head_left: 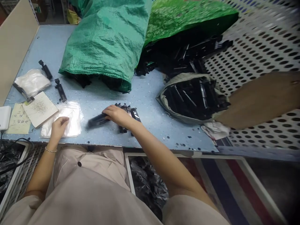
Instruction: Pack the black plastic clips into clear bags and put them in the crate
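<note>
Table: a pale blue table (150, 90) is covered with work; the step in hand is judged to be the bringing of one black part to the bag side, and bagging is suggested by what is laid out.
Teal sack: beyond the hands, a teal sack (110, 40) is laid on its side, dark parts showing at its mouth; no brand can be made out.
Green sack: black pieces are spilled from a brighter green sack (192, 18) beside it; no label can be read.
Grey bag: at the right, a grey cloth bag (161, 97) is filled with more black pieces.
Clear bags: a flat pile of clear plastic bags (73, 120) is kept at the near left, partly under a speckled white board (39, 107).
Right hand: the fingers of the right hand (118, 115) are closed around one end of a part, over a row of black parts (136, 114).
Yellow note: handwriting is borne by a yellow note (17, 120), but it cannot be read with confidence.
Held part: the black part (96, 121) is held between the row and the clear bags, and is blurred.
Left hand: the fingers of the left hand (59, 126) are drawn narrow on the clear bags; whether film is pinched cannot be told. An opened bag mouth seems to be called for next.
</note>
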{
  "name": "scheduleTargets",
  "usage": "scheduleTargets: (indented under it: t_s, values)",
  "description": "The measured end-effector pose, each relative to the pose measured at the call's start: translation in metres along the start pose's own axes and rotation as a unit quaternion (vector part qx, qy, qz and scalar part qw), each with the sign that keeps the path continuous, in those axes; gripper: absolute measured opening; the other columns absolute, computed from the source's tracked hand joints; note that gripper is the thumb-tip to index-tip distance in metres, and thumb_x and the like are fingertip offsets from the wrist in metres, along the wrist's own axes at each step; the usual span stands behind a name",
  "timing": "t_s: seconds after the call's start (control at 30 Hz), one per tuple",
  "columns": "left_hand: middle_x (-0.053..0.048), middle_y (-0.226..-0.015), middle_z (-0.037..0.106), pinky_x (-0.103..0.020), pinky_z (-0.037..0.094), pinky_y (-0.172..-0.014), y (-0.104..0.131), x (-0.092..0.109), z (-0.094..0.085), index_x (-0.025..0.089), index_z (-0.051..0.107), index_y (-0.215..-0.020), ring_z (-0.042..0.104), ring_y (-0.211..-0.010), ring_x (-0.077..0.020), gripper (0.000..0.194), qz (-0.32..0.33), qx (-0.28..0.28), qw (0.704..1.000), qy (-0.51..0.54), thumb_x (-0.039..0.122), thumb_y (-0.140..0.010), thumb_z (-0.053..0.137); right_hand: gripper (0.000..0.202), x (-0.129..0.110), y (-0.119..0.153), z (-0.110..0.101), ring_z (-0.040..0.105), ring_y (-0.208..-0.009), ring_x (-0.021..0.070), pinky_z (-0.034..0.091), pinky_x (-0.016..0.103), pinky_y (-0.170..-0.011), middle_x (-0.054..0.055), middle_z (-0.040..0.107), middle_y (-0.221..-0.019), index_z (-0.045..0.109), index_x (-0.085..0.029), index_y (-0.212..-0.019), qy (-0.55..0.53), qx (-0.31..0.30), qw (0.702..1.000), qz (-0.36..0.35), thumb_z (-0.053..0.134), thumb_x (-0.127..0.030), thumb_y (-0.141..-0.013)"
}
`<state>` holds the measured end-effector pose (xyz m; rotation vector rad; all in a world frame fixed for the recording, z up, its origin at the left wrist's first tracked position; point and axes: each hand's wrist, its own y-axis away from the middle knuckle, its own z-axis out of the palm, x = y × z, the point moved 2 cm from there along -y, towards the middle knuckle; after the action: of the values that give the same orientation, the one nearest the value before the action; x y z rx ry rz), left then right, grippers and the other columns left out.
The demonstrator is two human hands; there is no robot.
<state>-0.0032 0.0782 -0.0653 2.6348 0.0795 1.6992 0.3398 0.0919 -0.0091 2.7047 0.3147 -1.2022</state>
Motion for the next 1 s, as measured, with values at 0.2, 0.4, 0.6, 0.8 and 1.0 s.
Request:
scheduleTargets:
  t_s: [0.2, 0.4, 0.6, 0.8, 1.0]
  values:
    - [-0.001, -0.080, 0.067, -0.028, 0.053, -0.070, 0.009, 0.015, 0.020, 0.019, 0.058, -0.087, 0.066, -0.073, -0.0154, 0.029, -0.042, -0.009, 0.991, 0.130, 0.028, -0.069, 0.079, 0.042, -0.038, 0.016, 0.093, 0.061, -0.065, 0.0156, 0.048, 0.028, -0.058, 0.006, 0.071, -0.080, 0.071, -0.017, -0.102, -0.418, -0.079, 0.902, 0.076, 0.060, -0.054, -0.086]
    - [-0.002, -0.084, 0.068, -0.033, 0.055, -0.081, 0.019, 0.024, 0.008, 0.020, 0.058, -0.083, 0.067, -0.083, -0.0172, 0.015, 0.029, 0.000, 0.996, 0.080, 0.025, -0.077, 0.072, 0.043, -0.055, -0.008, 0.148, 0.054, -0.054, 0.0096, 0.042, 0.022, -0.054, 0.000, 0.064, -0.062, 0.068, -0.016, -0.071, -0.646, -0.045, 0.745, 0.160, 0.088, -0.050, -0.054]
    - [-0.008, -0.119, 0.068, -0.040, 0.048, -0.105, 0.023, 0.027, -0.009, 0.022, 0.074, -0.108, 0.064, -0.114, -0.0226, 0.030, 0.154, -0.031, 0.981, -0.117, 0.017, -0.089, 0.051, 0.035, -0.036, 0.024, 0.113, 0.054, -0.055, 0.0077, 0.040, 0.018, -0.047, -0.004, 0.060, -0.063, 0.063, -0.018, -0.071, -0.621, 0.052, 0.763, 0.172, 0.087, -0.042, -0.063]
    - [-0.013, -0.144, 0.055, -0.039, 0.053, -0.104, 0.027, 0.035, 0.009, 0.022, 0.055, -0.142, 0.061, -0.124, -0.0235, 0.052, 0.173, -0.001, 0.975, -0.138, 0.014, -0.091, 0.051, 0.044, -0.041, 0.067, 0.126, 0.064, -0.055, 0.0116, 0.044, 0.017, -0.039, -0.004, 0.062, -0.073, 0.058, -0.020, -0.099, -0.634, -0.142, 0.724, 0.230, 0.086, -0.032, -0.067]
    - [-0.015, -0.152, 0.049, -0.043, 0.053, -0.107, 0.083, 0.053, 0.050, 0.024, 0.020, -0.160, 0.049, -0.141, -0.0249, 0.069, 0.432, -0.108, 0.880, -0.167, 0.004, -0.095, 0.035, 0.060, -0.038, 0.052, 0.132, 0.062, -0.058, 0.0090, 0.047, 0.016, -0.043, -0.007, 0.063, -0.081, 0.057, -0.027, -0.117, -0.686, -0.026, 0.693, 0.220, 0.085, -0.024, -0.064]
